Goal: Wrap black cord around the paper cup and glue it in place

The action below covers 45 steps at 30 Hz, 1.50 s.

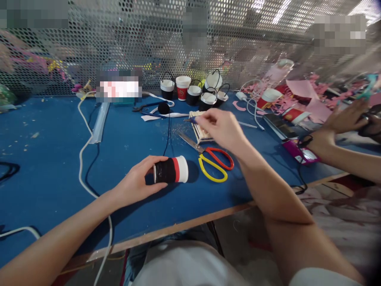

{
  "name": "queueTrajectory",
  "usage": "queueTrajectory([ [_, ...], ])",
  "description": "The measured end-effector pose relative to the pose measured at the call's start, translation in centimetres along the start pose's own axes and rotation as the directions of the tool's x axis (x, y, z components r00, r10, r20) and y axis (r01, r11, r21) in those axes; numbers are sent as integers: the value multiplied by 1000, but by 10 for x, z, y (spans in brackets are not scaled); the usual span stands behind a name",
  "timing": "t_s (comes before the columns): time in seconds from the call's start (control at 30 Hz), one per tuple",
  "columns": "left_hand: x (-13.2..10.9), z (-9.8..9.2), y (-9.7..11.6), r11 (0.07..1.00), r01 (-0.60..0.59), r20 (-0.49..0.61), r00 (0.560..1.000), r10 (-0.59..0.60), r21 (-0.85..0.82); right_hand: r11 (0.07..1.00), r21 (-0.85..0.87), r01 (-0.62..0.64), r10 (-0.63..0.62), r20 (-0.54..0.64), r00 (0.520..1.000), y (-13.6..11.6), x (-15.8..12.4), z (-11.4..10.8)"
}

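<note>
My left hand [139,180] is wrapped around a paper cup [182,169] lying on its side, its lower part covered in black cord with a red band and a white section towards one end. A black strand runs from the cup up to a ball of black yarn [163,108]. Farther right, my right hand [218,125] pinches a slim tool with a dark blue body [193,119] and a thin tip pointing left; its kind is unclear. That hand is above a small rack of pale sticks [204,137]. Scissors [205,153] with red and yellow handles lie between the hands, blades part open.
Several small cups with black cord handles [194,95] stand at the back by a perforated metal screen [149,43]. A white cable [85,159] crosses the left side. Pliers [143,107] lie near the yarn. At right, another person's hands [324,139] are among pink scraps.
</note>
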<state>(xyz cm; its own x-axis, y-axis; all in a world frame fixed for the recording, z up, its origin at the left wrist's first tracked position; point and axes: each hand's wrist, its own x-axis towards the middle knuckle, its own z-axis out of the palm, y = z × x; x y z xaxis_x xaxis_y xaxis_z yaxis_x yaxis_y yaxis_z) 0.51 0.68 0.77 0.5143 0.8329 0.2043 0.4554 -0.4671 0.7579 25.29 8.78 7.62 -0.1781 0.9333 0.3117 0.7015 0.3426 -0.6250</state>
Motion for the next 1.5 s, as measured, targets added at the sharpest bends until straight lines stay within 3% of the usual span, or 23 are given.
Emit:
queueTrajectory([
  [0.03, 0, 0, -2, 1000, 7, -23, 1000, -7, 14, 994, -107, -13, 4, -86, 996, 10, 4, -8],
  [0.1, 2, -1, -5, 999, 4, -68, 998, 0, 54, 936, -341, -83, 51, -103, 993, 33, 13, -18],
  [0.2, 3, -3, -8, 991, -28, -92, 995, 40, 128, 854, -516, -63, 121, 81, 989, 64, 19, -14],
  [0.27, 3, -3, -10, 986, -36, -87, 995, 51, 164, 850, -525, -37, 102, 96, 990, 76, 19, -5],
  [0.43, 3, -2, -11, 987, -23, -77, 996, 36, 160, 897, -422, -135, 124, -54, 991, 77, 11, 8],
  [0.57, 3, -2, -12, 992, -38, -95, 994, 50, 119, 919, -302, -254, 221, -141, 965, 75, 9, 7],
  [0.67, 3, -2, -14, 991, -52, -120, 991, 67, 121, 955, -143, -258, 229, -193, 954, 73, 6, 3],
  [0.73, 4, -3, -14, 989, -61, -138, 987, 79, 135, 977, -44, -208, 201, -134, 970, 69, 1, -2],
  [0.83, 4, -4, -15, 981, -81, -145, 984, 107, 177, 980, 90, -178, 173, 58, 983, 55, -9, -11],
  [1.0, 6, -5, -14, 963, -113, -120, 982, 145, 246, 948, 231, -219, 176, 193, 965, 26, -26, -15],
  [1.17, 6, -6, -15, 960, -114, -127, 980, 151, 255, 894, 365, -260, 122, 359, 925, 7, -37, 0],
  [1.23, 6, -7, -16, 959, -117, -133, 979, 156, 259, 888, 373, -270, 121, 376, 919, 3, -41, 6],
  [1.37, 8, -7, -16, 956, -125, -128, 978, 164, 264, 944, 234, -235, 162, 295, 942, 2, -46, 12],
  [1.5, 8, -7, -15, 956, -140, -125, 976, 176, 258, 966, 137, -219, 170, 304, 937, 6, -48, 14],
])
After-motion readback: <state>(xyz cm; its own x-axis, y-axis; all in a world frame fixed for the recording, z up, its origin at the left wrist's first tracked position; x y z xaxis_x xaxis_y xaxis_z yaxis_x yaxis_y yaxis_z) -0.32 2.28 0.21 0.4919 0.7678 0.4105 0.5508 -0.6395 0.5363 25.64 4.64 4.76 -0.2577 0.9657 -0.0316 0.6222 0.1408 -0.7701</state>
